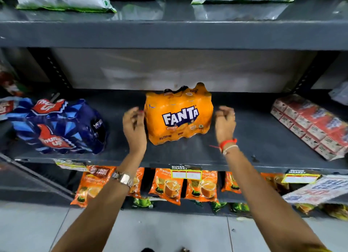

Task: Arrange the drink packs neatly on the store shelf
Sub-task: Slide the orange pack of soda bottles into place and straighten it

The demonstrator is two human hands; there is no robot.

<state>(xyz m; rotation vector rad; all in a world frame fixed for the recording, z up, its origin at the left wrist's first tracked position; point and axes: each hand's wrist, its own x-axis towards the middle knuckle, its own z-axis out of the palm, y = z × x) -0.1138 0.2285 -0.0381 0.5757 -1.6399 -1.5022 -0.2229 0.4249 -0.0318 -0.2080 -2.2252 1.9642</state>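
Both arms reached up over the shelf (244,138). The left hand (134,124) and right hand (225,122) flanked one orange drink pack (178,116) standing mid-shelf, each grip loosely curled and holding nothing. One blue drink pack (58,127) lay left.

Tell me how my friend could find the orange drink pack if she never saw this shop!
Look at the middle dark grey shelf, the one both hands reach onto. The orange Fanta pack stands near its centre, between the left hand and the right hand. It is the only orange pack there; the pack to its left is blue.
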